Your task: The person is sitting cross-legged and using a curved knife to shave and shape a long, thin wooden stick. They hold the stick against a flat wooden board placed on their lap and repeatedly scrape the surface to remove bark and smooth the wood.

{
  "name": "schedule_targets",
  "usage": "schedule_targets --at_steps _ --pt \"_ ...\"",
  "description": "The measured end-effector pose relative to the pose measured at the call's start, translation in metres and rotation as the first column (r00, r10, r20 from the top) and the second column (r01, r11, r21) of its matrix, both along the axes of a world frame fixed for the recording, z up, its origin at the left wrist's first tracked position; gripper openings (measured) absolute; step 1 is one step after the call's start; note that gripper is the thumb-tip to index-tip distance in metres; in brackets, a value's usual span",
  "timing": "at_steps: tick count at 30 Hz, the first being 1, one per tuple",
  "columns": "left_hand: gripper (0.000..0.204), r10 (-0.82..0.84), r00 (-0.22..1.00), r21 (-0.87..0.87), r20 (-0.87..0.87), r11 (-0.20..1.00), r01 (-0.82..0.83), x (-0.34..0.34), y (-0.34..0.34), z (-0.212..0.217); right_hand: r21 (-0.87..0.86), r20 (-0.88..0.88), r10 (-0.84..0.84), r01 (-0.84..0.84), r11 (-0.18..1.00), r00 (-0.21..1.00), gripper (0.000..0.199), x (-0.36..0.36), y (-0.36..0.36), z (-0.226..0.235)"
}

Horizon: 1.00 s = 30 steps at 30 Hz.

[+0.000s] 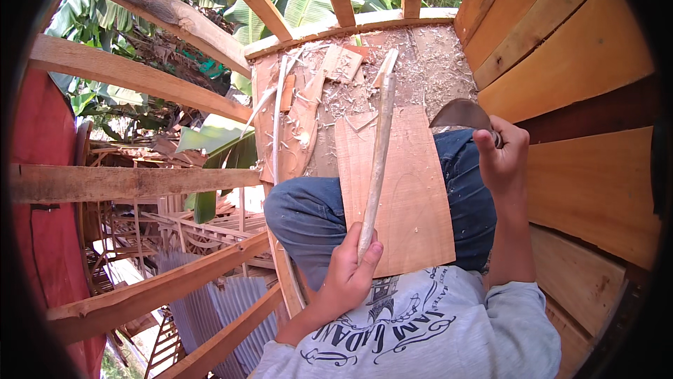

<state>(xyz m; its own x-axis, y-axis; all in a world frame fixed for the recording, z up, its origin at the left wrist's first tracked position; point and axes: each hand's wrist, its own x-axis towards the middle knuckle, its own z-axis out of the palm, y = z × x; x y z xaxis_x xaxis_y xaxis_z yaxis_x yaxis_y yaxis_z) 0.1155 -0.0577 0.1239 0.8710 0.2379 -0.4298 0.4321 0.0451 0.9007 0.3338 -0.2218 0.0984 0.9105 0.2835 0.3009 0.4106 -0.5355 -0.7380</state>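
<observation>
Long pale wooden stick lies lengthwise on flat reddish wooden board across lap, near end clenched in left hand. Right hand raised right, fist closed round curved dark-bladed knife. Pale shavings litter far surface: carving well underway, stick far end seemingly unfinished.

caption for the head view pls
Left hand grips a stick on a lap board; right hand raises a blade.
</observation>
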Motion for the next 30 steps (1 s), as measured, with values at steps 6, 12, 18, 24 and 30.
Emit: schedule_targets --at_steps 6,12,18,24,30 --pt "0.026 -0.003 0.999 0.105 0.046 0.995 -0.002 0.001 0.002 -0.005 -0.251 0.068 0.364 -0.337 0.907 0.929 0.07 -0.065 0.023 -0.003" --pt "0.015 -0.073 0.997 0.057 -0.035 0.996 0.075 0.002 -0.008 0.009 -0.235 0.234 0.206 -0.15 0.96 0.95 0.075 -0.032 0.015 -0.008" --pt "0.02 -0.067 0.983 -0.138 0.169 0.986 0.091 0.0 -0.012 -0.005 0.002 -0.009 -0.122 0.122 0.993 0.992 0.075 0.013 -0.015 0.005" --pt "0.022 0.04 0.998 -0.436 0.055 0.9 -0.012 0.009 -0.005 0.0 -0.196 0.008 0.333 -0.325 0.925 0.943 0.071 -0.067 0.013 -0.008" --pt "0.019 -0.001 0.996 -0.368 0.087 0.929 0.033 0.007 -0.011 -0.001 -0.169 0.142 0.293 -0.268 0.948 0.946 0.074 -0.041 0.017 -0.012"
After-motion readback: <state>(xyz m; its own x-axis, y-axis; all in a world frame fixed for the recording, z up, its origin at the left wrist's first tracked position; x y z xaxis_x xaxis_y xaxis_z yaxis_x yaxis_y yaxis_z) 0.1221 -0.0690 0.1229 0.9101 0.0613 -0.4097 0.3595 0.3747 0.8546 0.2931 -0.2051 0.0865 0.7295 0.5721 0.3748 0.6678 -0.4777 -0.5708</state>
